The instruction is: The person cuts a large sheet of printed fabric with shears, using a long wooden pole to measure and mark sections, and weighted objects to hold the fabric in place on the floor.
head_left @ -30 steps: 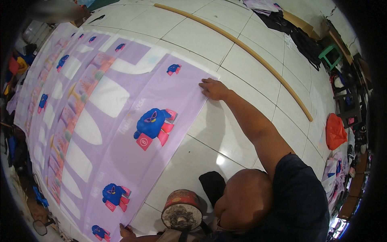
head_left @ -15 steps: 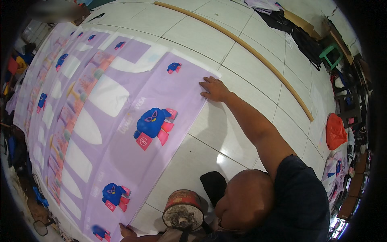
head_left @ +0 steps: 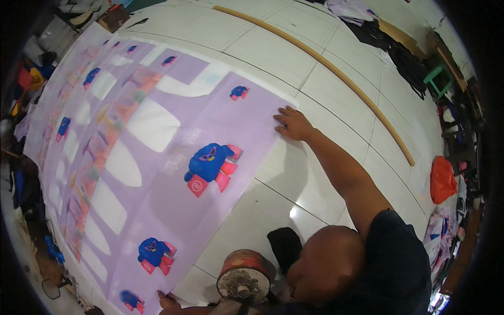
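Observation:
Neither my left hand nor my right hand comes into the head view. A large pale purple printed sheet [head_left: 157, 202], patterned with blue and pink cartoon figures and white shapes, lies spread over the tiled floor. A co-worker in a dark shirt [head_left: 394, 257] bends over its near right side. That person's right hand [head_left: 294, 125] rests with fingers apart on the sheet's upper right corner. Lower left, the co-worker's other hand [head_left: 168, 303] touches the sheet's near edge, its fingers only partly showing. Beside the co-worker is a red tin [head_left: 241, 262] with a dirty, pale end.
A long wooden pole [head_left: 336, 71] crosses the tiles [head_left: 283, 178] beyond the sheet. Along the right wall are a green stool [head_left: 440, 79], a red plastic bag [head_left: 443, 181] and piled cloth. Clutter and a round mirror-like thing [head_left: 51, 289] line the left side.
The whole scene has slid slightly right and down in the picture. The co-worker's hands keep their places on the sheet.

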`<state>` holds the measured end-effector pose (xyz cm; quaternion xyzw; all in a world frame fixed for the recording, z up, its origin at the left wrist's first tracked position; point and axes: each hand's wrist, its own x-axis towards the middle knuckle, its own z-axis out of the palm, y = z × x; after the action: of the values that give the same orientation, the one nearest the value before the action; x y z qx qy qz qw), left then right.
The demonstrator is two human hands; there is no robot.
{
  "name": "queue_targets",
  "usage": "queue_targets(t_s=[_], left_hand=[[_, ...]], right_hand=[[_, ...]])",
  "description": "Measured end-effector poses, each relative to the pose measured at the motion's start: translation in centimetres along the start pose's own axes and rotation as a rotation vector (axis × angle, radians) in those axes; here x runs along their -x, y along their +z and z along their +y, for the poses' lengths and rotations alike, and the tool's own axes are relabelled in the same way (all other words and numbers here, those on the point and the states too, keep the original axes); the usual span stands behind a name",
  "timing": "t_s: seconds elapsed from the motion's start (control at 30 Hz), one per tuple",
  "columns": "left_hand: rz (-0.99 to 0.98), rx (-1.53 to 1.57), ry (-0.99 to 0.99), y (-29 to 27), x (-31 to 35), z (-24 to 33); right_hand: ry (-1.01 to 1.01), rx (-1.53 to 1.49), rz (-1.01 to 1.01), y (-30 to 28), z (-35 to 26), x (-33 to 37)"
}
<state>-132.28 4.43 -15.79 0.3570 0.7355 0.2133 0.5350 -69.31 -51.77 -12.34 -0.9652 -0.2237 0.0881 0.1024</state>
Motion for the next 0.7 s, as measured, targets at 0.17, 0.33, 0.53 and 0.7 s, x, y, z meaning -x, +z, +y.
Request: queue_targets(t_s=[0.17,0.33,0.53,0.7], left_hand=[[0.051,0.152,-0.016,-0.3,-1.1,-0.4],[0.063,0.086,-0.014,-0.1,-1.2,-0.6],[0.051,0.058,0.019,-0.1,-1.4,-0.8],[0.020,0.016,0.049,-0.9,-1.6,-1.5]], right_hand=[[0.019,-0.087,0.018,0.2,0.1,0.2],[0.028,-0.095,0.016,0.8,0.2,-0.2],[0.041,-0.112,0.009,0.5,-0.3,-0.2],[-0.037,-0.145,0.015,0.8,1.6,-1.0]])
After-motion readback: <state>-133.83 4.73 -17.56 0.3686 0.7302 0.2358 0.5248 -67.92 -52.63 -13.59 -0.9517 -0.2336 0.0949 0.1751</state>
